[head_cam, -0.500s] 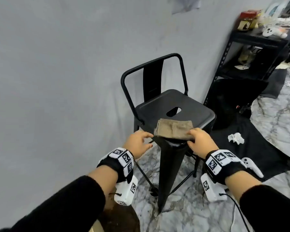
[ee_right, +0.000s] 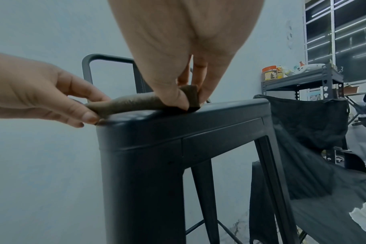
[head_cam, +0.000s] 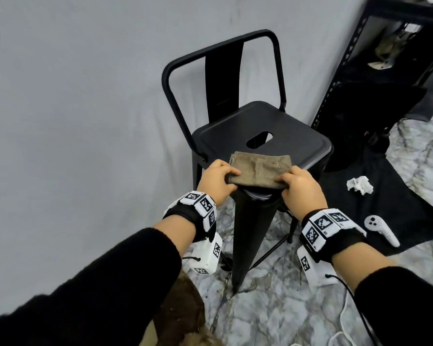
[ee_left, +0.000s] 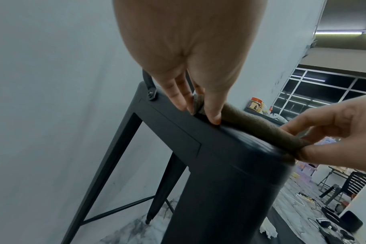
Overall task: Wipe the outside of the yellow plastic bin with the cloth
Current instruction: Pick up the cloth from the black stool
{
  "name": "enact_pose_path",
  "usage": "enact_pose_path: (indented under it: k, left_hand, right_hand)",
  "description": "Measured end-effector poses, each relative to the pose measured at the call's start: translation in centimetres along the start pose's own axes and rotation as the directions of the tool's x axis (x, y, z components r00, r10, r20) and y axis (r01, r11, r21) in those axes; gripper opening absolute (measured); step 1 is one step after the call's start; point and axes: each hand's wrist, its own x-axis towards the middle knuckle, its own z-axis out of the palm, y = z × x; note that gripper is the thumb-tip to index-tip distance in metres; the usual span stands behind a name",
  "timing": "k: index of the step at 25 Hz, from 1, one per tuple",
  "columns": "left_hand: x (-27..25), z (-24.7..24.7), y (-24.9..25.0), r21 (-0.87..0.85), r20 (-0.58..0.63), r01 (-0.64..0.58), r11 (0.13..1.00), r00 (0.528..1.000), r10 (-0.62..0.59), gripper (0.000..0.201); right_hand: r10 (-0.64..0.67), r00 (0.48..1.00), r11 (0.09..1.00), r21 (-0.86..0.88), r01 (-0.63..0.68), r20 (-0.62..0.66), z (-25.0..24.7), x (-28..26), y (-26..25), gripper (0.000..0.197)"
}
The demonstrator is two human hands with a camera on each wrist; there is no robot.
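Note:
A folded brown cloth (head_cam: 260, 168) lies on the near corner of a black metal stool's seat (head_cam: 235, 136). My left hand (head_cam: 219, 179) pinches the cloth's left end between thumb and fingers (ee_left: 211, 109). My right hand (head_cam: 299, 186) pinches its right end (ee_right: 178, 97). In the left wrist view the cloth (ee_left: 259, 130) stretches along the seat edge between both hands. In the right wrist view the cloth (ee_right: 134, 104) sags slightly between them. No yellow bin shows in any view.
The stool stands against a grey wall (head_cam: 73, 121). A black metal shelf rack (head_cam: 375, 46) is at the right. On a black sheet on the marble floor (head_cam: 423, 213) lie a crumpled white tissue (head_cam: 360, 185) and a white controller (head_cam: 380, 229).
My left hand has come from beside the stool onto the cloth's left end and taken hold of it. My right hand stays on the right end. The view has moved closer.

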Motion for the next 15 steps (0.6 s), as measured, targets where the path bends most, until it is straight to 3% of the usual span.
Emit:
enact_pose_path:
  k: [8, 15]
  left_hand:
    - [-0.6, -0.1, -0.6, -0.067, -0.048, -0.03, 0.997, 0.998, 0.026, 0.019]
    - [-3.9, -4.5, -3.1, -0.044, -0.07, 0.065, 0.997, 0.995, -0.068, 0.013]
  right_hand:
    - [-0.004, 0.997, 0.997, 0.073, 0.01, -0.081, -0.1, -0.3, -0.1, 0.031]
    - [-0.129, 0.991, 0.989, 0.079, 0.127, 0.025, 0.9, -1.2, -4.3, 0.028]
